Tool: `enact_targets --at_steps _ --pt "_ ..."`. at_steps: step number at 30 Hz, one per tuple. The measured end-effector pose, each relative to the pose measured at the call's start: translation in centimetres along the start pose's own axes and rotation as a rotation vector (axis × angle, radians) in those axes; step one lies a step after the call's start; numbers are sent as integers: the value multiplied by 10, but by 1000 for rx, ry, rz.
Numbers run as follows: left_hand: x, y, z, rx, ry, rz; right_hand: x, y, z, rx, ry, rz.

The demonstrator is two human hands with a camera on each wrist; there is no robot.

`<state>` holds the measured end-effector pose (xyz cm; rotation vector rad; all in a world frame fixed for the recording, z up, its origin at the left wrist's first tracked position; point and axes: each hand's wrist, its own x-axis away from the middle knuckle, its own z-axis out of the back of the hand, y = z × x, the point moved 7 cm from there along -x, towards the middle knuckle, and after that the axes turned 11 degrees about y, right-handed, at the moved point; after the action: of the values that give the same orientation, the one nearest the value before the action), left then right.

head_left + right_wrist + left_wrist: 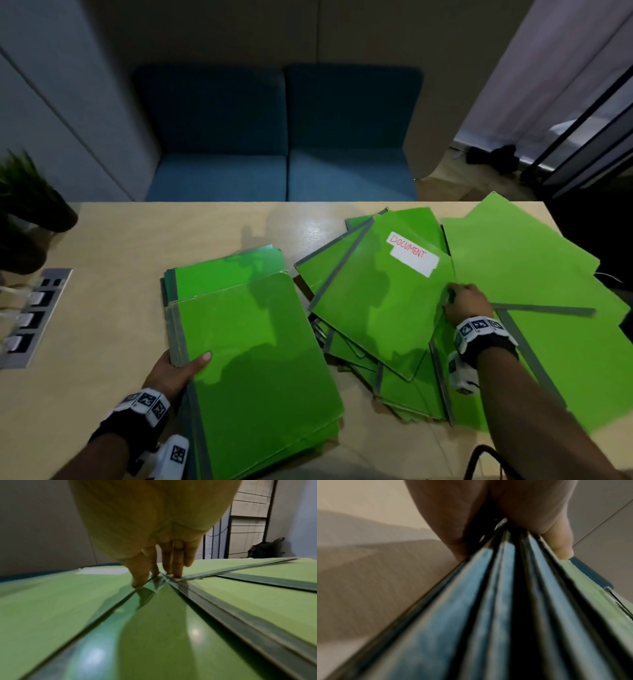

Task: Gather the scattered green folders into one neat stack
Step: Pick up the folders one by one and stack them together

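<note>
A stack of green folders (253,342) with grey spines lies at the table's near middle, the upper ones not squared up. My left hand (174,373) grips its left spine edge, thumb on top; in the left wrist view the left hand (513,520) clamps the spines of the stack (488,615). To the right, a green folder labelled DOCUMENT (376,308) tops a loose fan of folders. My right hand (466,305) pinches its right edge. In the right wrist view the right hand (157,577) has the thumb on the slightly raised edge of the labelled folder (51,601). More folders (531,260) spread to the right.
The wooden table (137,240) has a socket panel (30,318) with plugs at its left edge and a potted plant (27,198) at the far left. A blue sofa (281,154) stands behind the table. A black cable (486,459) loops at the near right.
</note>
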<state>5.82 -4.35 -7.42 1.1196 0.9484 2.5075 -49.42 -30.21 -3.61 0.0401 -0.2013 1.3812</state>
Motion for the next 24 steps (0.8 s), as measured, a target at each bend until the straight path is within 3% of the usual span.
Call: enact_targets --at_steps 3,7,14,18,24 --pt "1 -1 -1 18 -10 15 -6 8 5 -22 38 69" --pt "2 -1 -1 35 -24 24 1 29 -13 11 -185 26" --pt "4 1 -1 24 -9 21 18 24 -7 180 -57 223" --pt "8 6 1 9 5 -3 30 15 -9 182 -128 224" --pt "10 7 2 0 -12 -2 51 -23 -8 396 -182 391"
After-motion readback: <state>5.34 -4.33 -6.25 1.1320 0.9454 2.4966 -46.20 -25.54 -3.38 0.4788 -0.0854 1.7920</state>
